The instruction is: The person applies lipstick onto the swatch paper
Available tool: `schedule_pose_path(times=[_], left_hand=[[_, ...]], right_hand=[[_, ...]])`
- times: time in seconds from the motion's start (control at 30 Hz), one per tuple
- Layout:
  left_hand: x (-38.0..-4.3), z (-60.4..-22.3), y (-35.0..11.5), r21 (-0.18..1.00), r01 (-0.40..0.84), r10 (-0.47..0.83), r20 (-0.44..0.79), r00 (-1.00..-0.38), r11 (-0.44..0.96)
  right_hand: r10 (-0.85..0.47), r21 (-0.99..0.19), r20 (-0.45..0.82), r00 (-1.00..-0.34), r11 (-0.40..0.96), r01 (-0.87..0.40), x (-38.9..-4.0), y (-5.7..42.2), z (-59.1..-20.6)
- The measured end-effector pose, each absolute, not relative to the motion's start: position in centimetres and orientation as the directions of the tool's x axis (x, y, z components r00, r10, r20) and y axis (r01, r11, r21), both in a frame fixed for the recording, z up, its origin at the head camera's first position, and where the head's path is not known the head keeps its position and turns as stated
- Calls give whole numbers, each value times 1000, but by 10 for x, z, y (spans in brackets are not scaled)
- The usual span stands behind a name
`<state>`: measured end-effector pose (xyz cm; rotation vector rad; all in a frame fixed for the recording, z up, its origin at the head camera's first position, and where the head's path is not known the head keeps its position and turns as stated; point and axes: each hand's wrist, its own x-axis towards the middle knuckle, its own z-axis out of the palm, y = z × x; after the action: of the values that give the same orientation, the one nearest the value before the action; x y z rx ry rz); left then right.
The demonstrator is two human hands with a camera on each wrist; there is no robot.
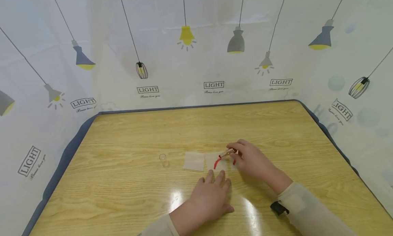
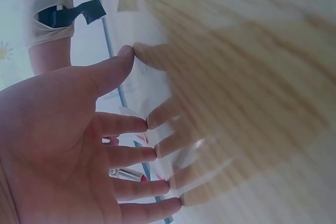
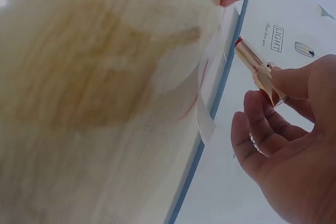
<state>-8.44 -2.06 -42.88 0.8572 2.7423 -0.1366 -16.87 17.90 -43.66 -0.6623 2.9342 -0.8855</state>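
Lipstick (image 3: pixel 261 73) is pinched in the right hand (image 1: pixel 255 161), its tip held at the far end of a red stroke (image 1: pixel 217 162) on the middle paper square (image 1: pixel 211 161); contact cannot be told. Near that square's near edge, the left hand (image 1: pixel 208 198) is spread, fingertip-down on the bench (image 1: pixel 138 133). To the right, a marked square (image 1: pixel 232 166) is partly hidden; to the left, an unmarked square (image 1: pixel 194 161) and a small clear object (image 1: pixel 162 157) are seen. Apparently a stroke is being drawn; next, light pressure and a steadied sheet would be called for.
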Motion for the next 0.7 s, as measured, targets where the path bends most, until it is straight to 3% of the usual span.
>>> schedule_pose_path(times=[0.27,0.43,0.7], left_hand=[[-84,-429,-22,2,563,543,-268,-796,827],[-82,-428,-26,15,562,547,-246,-800,827],[-91,-433,-46,78,515,521,-159,-839,853]], right_hand=[[-262,-826,-85,-961,558,-80,-174,184,-429],[-253,-876,-142,-957,482,3,-174,184,-423],[-244,-894,-150,-958,448,26,-174,177,-423]])
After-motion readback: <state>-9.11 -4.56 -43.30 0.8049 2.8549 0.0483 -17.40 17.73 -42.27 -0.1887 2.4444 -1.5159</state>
